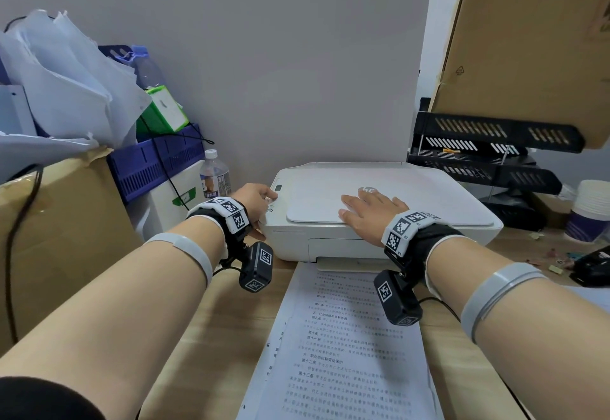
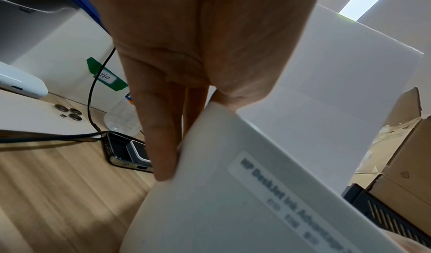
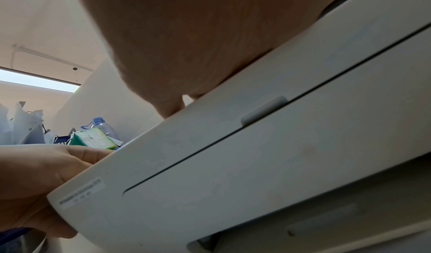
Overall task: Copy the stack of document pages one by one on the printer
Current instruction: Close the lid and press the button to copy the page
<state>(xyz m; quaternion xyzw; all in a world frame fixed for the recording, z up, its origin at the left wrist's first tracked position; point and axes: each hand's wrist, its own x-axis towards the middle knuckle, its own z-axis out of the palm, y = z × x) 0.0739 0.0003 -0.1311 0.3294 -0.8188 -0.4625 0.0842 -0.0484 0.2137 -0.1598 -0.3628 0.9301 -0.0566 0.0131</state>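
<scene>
The white printer [image 1: 429, 195] stands on the wooden desk with its scanner lid [image 1: 323, 198] down. My right hand [image 1: 363, 208] lies flat on the lid, fingers straight and spread. My left hand [image 1: 264, 200] is at the printer's front-left corner: one fingertip touches the control panel by the small display, and the other fingers run straight down the printer's [image 2: 233, 201] left side in the left wrist view. A stack of printed document pages [image 1: 346, 353] lies on the desk in front of the printer's output slot. The right wrist view shows the printer's front [image 3: 279, 165] under my palm [image 3: 198, 45].
Left of the printer are a water bottle [image 1: 214, 174], a blue basket [image 1: 158, 162] and a cardboard box [image 1: 66, 221] piled with papers. Black letter trays [image 1: 488, 155], a large cardboard box [image 1: 534, 40] and paper cups [image 1: 591, 211] are on the right. A phone [image 2: 128, 152] lies beside the printer.
</scene>
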